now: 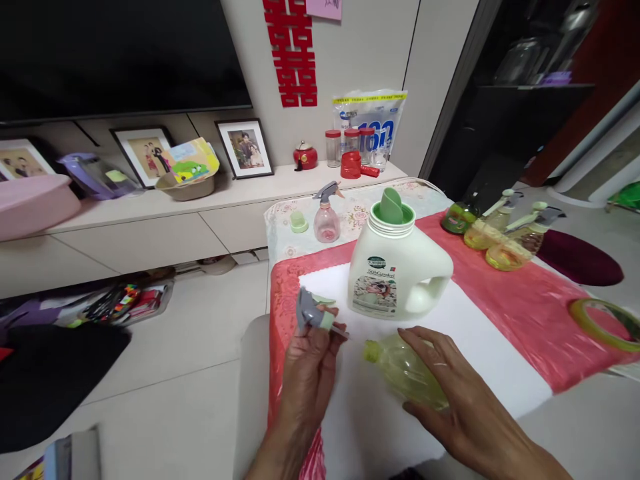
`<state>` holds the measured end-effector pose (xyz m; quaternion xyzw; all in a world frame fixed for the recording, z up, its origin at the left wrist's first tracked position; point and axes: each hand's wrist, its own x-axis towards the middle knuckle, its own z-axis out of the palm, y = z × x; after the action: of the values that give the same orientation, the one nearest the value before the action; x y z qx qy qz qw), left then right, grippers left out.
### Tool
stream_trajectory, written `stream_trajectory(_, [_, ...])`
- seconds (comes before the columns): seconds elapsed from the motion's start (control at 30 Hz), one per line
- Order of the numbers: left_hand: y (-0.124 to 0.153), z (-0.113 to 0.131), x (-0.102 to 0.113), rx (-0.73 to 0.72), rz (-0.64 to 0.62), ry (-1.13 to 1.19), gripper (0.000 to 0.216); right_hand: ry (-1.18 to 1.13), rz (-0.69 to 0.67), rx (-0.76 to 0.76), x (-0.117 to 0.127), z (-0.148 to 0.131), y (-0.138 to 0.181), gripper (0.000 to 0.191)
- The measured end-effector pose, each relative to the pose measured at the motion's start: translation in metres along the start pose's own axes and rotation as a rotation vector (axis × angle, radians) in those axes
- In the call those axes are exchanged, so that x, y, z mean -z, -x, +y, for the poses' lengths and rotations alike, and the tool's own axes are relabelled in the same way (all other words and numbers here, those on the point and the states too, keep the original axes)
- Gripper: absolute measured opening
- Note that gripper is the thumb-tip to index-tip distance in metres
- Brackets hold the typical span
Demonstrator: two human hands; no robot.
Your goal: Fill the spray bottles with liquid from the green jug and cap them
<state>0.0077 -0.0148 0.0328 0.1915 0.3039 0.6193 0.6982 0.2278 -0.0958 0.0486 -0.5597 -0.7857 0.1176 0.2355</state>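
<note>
My left hand (307,370) is closed on a grey and green spray nozzle head (313,312), held just above the white sheet (500,353). My right hand (453,393) wraps round a yellow-green plastic bottle (405,370) lying tilted on the sheet, its open neck pointing left toward the nozzle. A gap separates nozzle and bottle neck. Just behind them stands a white detergent jug (395,267) with a green pour spout and a side handle.
A pink spray bottle (327,217) and a small green cap (299,221) sit at the table's far end. Several yellow spray bottles (505,237) lie at the right on the red cloth (530,300). A tape roll (605,323) lies near the right edge. Shelf with photo frames behind.
</note>
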Motion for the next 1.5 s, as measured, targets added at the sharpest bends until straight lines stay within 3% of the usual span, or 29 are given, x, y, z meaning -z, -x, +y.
stream_trajectory(0.2, [0.016,-0.020,0.006,0.100,-0.121,-0.053,0.041,-0.096,0.077,0.002,-0.017,-0.015,-0.006,0.078])
stream_trajectory(0.5, [0.019,-0.010,0.006,0.121,-0.172,-0.178,0.040,-0.214,0.107,-0.040,-0.044,-0.017,-0.008,0.080])
stream_trajectory(0.77, [0.016,-0.013,0.014,0.087,-0.080,-0.287,0.038,-0.212,0.163,-0.040,-0.054,-0.020,-0.003,0.080])
stream_trajectory(1.0, [0.012,0.001,0.013,0.106,-0.154,-0.275,0.045,-0.413,0.034,-0.137,-0.052,-0.016,0.000,0.095])
stream_trajectory(1.1, [0.015,0.002,0.006,0.093,-0.196,-0.190,0.038,-0.509,0.019,-0.175,-0.054,-0.014,-0.001,0.091])
stream_trajectory(1.33, [0.022,-0.003,-0.005,0.162,-0.162,-0.094,0.038,-0.439,0.204,-0.076,-0.063,-0.023,-0.003,0.098])
stream_trajectory(1.5, [0.022,0.000,0.002,0.171,-0.081,-0.108,0.050,-0.587,0.144,-0.079,-0.066,-0.024,-0.003,0.089])
